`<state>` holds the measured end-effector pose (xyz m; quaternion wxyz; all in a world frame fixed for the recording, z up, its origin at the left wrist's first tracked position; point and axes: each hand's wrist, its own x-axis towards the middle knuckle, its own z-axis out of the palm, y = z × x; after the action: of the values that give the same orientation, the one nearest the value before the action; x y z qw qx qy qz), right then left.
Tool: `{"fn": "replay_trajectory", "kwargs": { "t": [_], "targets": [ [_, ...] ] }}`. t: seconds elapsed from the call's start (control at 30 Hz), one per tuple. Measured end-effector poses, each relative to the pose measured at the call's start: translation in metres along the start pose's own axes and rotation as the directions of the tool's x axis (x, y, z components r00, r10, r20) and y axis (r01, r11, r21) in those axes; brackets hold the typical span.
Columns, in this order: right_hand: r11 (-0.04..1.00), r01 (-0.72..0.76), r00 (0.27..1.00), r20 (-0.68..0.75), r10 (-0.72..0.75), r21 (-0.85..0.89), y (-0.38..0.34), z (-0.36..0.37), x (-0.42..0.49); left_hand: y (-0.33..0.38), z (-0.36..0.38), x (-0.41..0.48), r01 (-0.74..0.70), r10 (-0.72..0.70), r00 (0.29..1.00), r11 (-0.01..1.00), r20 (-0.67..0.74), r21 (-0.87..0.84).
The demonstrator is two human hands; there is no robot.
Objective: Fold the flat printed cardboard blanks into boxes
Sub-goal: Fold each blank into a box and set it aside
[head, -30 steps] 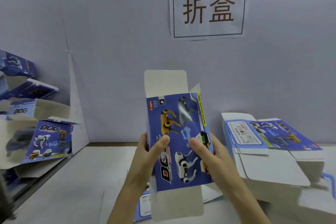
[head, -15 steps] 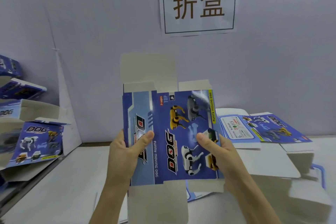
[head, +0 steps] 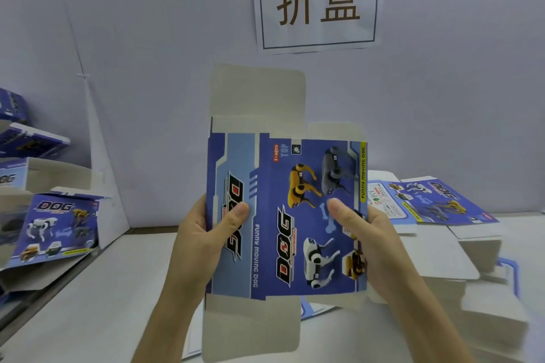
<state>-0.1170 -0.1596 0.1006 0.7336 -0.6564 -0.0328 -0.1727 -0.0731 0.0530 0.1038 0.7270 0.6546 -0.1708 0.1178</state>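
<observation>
I hold a blue printed cardboard blank point(head: 283, 215) upright in front of me, its "DOG" print facing me. Grey flaps stick out above and below it. My left hand point(head: 203, 242) grips its left edge, thumb on the narrow side panel. My right hand point(head: 368, 242) grips the right edge, thumb lying on the front panel. Two panels show side by side, with a crease between them. A stack of flat blanks point(head: 436, 206) lies on the table to the right.
Folded blue boxes point(head: 56, 227) are piled at the left against the wall. A paper sign point(head: 317, 0) with two characters hangs on the grey wall above. A white table point(head: 97, 303) runs below my arms. Another flat blank point(head: 315, 308) lies under the held one.
The blank has turned from showing one narrow face to showing two panels spread wide. My left hand moved left with the side panel, and the view came closer.
</observation>
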Motion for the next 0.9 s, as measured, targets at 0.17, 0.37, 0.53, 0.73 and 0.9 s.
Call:
{"fn": "replay_trajectory", "kwargs": {
  "t": [0.17, 0.37, 0.53, 0.73, 0.9],
  "targets": [
    [0.999, 0.024, 0.998, -0.054, -0.026, -0.046, 0.0012, 0.0012, 0.0003, -0.0015, 0.0040, 0.0003, -0.032, 0.033, 0.999, 0.999, -0.031, 0.028],
    [1.000, 0.007, 1.000, -0.029, -0.008, -0.015, 0.0054, -0.0023, 0.0031, -0.0025, 0.0029, -0.0008, -0.039, 0.039, 0.999, 0.999, -0.016, 0.008],
    [1.000, -0.022, 1.000, -0.019, 0.022, 0.013, 0.0047, -0.0024, 0.0021, -0.0031, 0.0029, -0.0003, -0.036, 0.036, 0.999, 0.999, -0.012, -0.012],
    [1.000, 0.026, 0.999, -0.031, -0.026, -0.011, 0.0014, -0.0013, 0.0014, -0.0053, 0.0041, -0.0004, -0.023, 0.023, 1.000, 1.000, -0.004, -0.008],
    [1.000, 0.026, 1.000, -0.010, -0.026, -0.012, 0.0023, -0.0025, 0.0011, -0.0074, 0.0042, 0.0015, -0.006, 0.006, 1.000, 1.000, -0.008, -0.006]
  ]
}}
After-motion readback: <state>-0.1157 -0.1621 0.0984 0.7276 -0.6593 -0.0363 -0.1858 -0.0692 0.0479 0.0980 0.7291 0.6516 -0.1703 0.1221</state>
